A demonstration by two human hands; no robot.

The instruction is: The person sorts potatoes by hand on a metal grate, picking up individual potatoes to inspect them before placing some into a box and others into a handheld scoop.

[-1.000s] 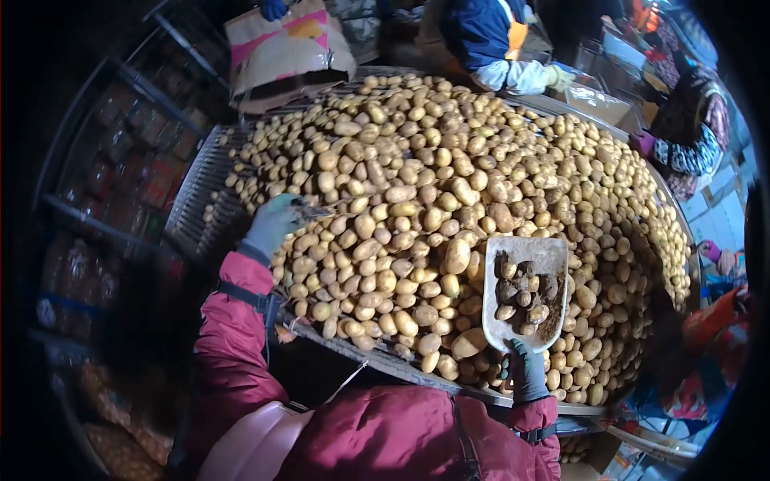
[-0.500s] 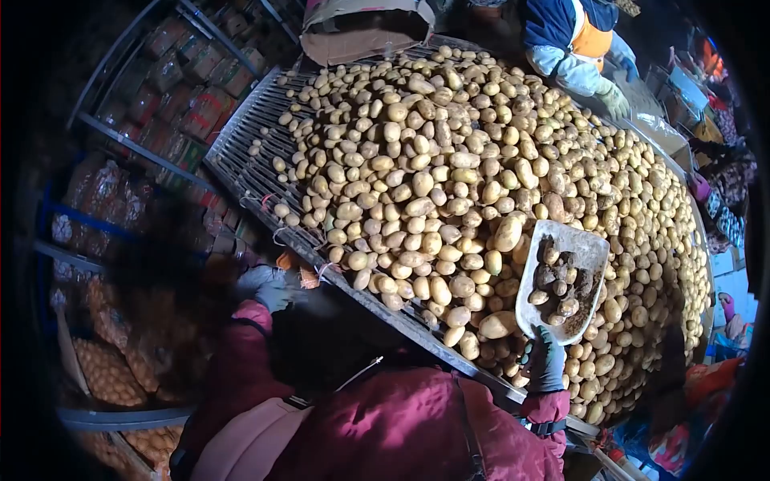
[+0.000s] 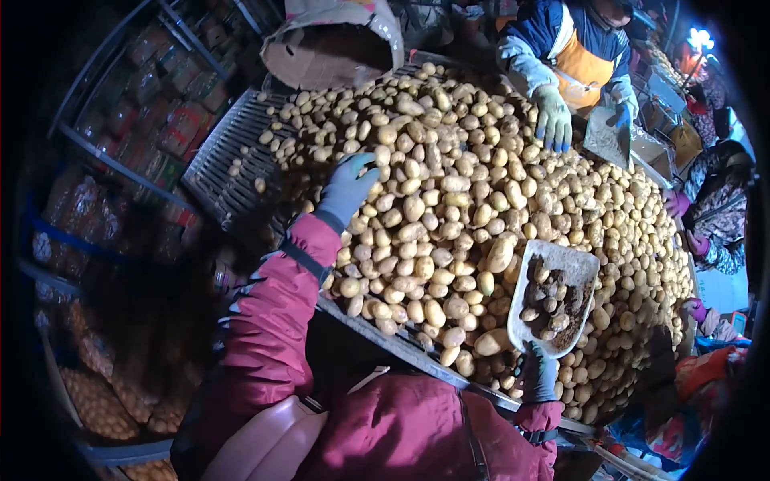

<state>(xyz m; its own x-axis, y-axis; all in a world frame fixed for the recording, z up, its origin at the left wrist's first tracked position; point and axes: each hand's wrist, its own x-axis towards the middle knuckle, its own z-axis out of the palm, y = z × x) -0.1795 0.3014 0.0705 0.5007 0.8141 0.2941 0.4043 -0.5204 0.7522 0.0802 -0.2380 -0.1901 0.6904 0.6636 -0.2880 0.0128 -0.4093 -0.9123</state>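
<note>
A wide heap of potatoes (image 3: 449,200) covers a slatted metal table (image 3: 228,160). My left hand (image 3: 350,186), in a pale glove, reaches over the upper left part of the heap, its fingers at the potatoes; whether it grips one cannot be made out. In my right hand (image 3: 538,373), gloved and near the table's front edge, is the handle of a whitish scoop (image 3: 581,268). The scoop rests on the heap and holds several small potatoes and loose dirt.
An open cardboard box (image 3: 377,24) lies at the table's far edge. Across the heap a co-worker in an orange apron (image 3: 581,68) holds a metal scoop (image 3: 607,138). Other people stand at the right. Stacked boxes (image 3: 184,128) and potato sacks (image 3: 96,401) are on the left.
My left hand has moved from beside the table up over the heap. The scoop in my right hand appears slightly lower left. The co-worker has leaned in, one hand now over the potatoes.
</note>
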